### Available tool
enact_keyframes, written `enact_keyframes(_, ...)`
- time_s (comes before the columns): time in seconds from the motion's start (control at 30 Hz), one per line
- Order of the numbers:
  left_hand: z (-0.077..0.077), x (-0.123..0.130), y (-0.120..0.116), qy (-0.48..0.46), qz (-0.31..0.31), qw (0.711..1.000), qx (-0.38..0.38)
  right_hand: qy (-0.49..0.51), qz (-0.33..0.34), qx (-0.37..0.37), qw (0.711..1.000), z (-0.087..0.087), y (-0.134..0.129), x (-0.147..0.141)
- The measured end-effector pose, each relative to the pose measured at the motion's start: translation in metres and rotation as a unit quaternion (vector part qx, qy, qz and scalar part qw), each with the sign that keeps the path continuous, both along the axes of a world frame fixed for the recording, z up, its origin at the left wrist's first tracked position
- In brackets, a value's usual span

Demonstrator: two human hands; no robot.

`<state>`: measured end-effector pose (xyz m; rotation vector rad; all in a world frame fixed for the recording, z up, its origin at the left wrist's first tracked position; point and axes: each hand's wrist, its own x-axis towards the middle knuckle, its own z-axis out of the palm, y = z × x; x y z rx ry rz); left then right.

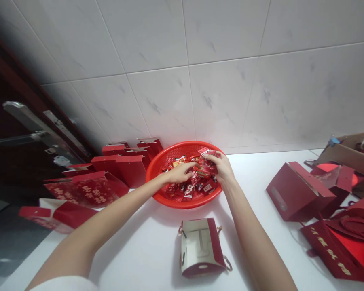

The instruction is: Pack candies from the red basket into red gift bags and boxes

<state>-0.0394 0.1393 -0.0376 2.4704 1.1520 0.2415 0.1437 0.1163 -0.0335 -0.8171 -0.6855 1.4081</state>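
A red plastic basket [150, 182] with mesh sides stands near the wall, holding many small wrapped candies [188, 192]. My left hand [181, 173] reaches in over its left side, the thumb and forefinger apart among the candies. At the right side of the basket, my right hand [223, 167] curls around several wrapped candies [208, 155], mostly red. Closer to me, a small red gift box [202, 247] sits on the white table, its pale inside facing up and thin cord handles at its sides.
Red paper gift bags [87, 188] stand in rows on the left, beside a dark door with a metal handle [33, 137]. On the right are more red boxes [299, 192], a red bag with gold writing [336, 250] and a cardboard box [346, 155]. A tiled wall [218, 93] rises behind.
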Motion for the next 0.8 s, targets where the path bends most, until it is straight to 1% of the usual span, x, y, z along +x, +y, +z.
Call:
enact_keyframes(0.17, -0.001, 0.0, 0.002, 0.061, 0.047, 0.996, 0.049, 0.0, -0.005, -0.009, 1.0, 0.0, 0.0, 0.0)
enact_keyframes(0.23, -0.002, -0.001, 0.004, 0.08, 0.053, 0.992, 0.087, -0.003, -0.004, -0.003, 1.0, -0.001, 0.0, 0.0)
enact_keyframes(0.3, -0.003, -0.003, 0.006, 0.076, 0.046, 0.987, 0.136, -0.006, 0.0, 0.004, 1.0, -0.002, 0.001, 0.0)
enact_keyframes(0.37, -0.005, -0.005, 0.007, 0.054, 0.008, 0.986, 0.158, -0.009, 0.002, 0.005, 1.0, -0.002, 0.001, 0.0)
enact_keyframes(0.4, -0.006, -0.005, 0.007, 0.044, -0.024, 0.987, 0.15, -0.009, 0.002, 0.005, 1.0, -0.002, 0.001, 0.0)
enact_keyframes(0.5, -0.011, -0.003, 0.003, 0.053, -0.14, 0.985, 0.085, -0.008, 0.0, 0.011, 1.0, -0.003, 0.001, 0.001)
enact_keyframes(0.57, -0.015, 0.0, -0.001, 0.079, -0.184, 0.978, 0.056, -0.009, -0.002, 0.014, 1.0, -0.003, 0.001, 0.001)
enact_keyframes(0.63, -0.019, 0.003, -0.003, 0.099, -0.195, 0.975, 0.05, -0.009, -0.006, 0.01, 1.0, -0.003, 0.001, 0.0)
enact_keyframes(0.7, -0.021, 0.006, -0.003, 0.11, -0.189, 0.974, 0.051, -0.007, -0.01, 0.003, 1.0, -0.003, 0.002, 0.0)
enact_keyframes(0.8, -0.019, 0.007, -0.002, 0.13, -0.179, 0.974, 0.052, -0.004, -0.022, -0.002, 1.0, -0.003, 0.002, -0.001)
